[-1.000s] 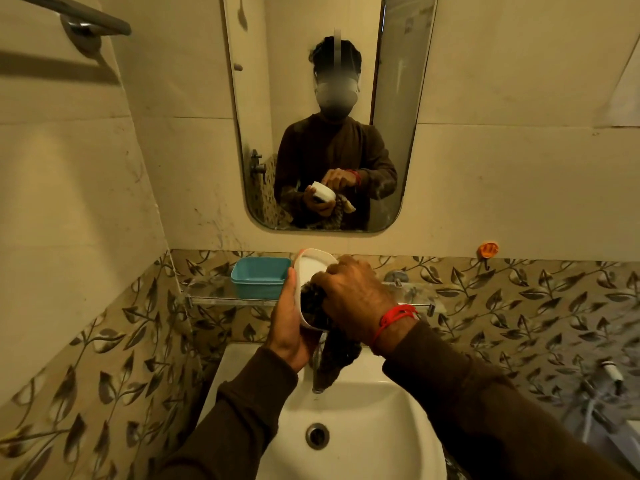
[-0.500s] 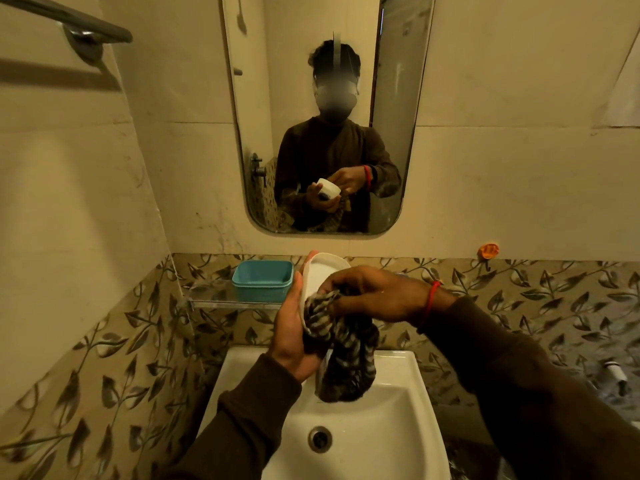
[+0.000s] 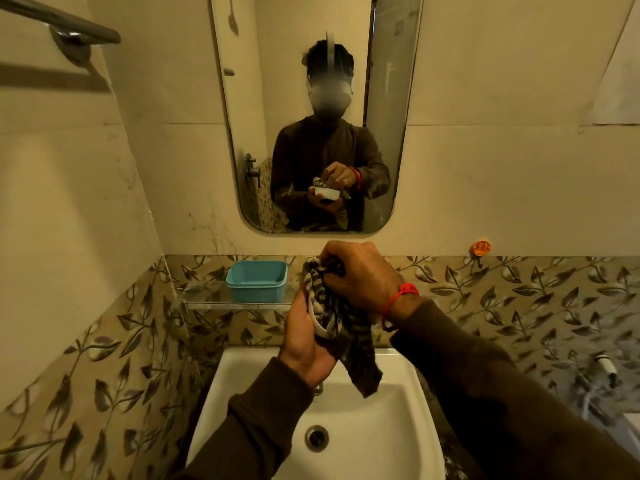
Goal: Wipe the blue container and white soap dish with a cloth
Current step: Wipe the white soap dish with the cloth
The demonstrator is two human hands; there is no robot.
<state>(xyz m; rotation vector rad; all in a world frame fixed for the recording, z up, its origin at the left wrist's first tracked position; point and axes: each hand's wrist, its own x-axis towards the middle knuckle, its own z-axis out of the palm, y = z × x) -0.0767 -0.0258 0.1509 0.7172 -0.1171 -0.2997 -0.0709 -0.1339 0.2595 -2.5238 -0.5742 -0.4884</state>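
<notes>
The left hand (image 3: 304, 344) holds the white soap dish (image 3: 320, 327) above the sink (image 3: 398, 403), its grip closed around the dish from below and from the left; only a thin curved strip of the white rim shows between the palm and the cloth (image 3: 341, 327). The right hand (image 3: 360, 278) has its grip closed on a bunch of the striped cloth and presses it into the dish from above, fingers curled over the top of the wad. The rest of the cloth hangs down past the left wrist, its dark end dangling over the basin without touching it. A red band (image 3: 398, 299) circles the right wrist, and both arms wear dark brown sleeves.

The blue container (image 3: 257, 280) stands upright and open on the glass shelf (image 3: 207, 299) fixed to the leaf-patterned tiles, just left of the hands and apart from them. The shelf lies behind and above the sink's back edge. The drain (image 3: 316, 438) sits in the middle of the basin, and a bit of the tap shows under the left wrist.

In the mirror (image 3: 388, 133) the person's reflection shows the same hold: one hand under the dish, the other pushing cloth into it. A towel bar (image 3: 62, 19) is mounted high on the left wall, and an orange hook (image 3: 480, 247) is stuck on the wall to the right, at the top of the tiled band
</notes>
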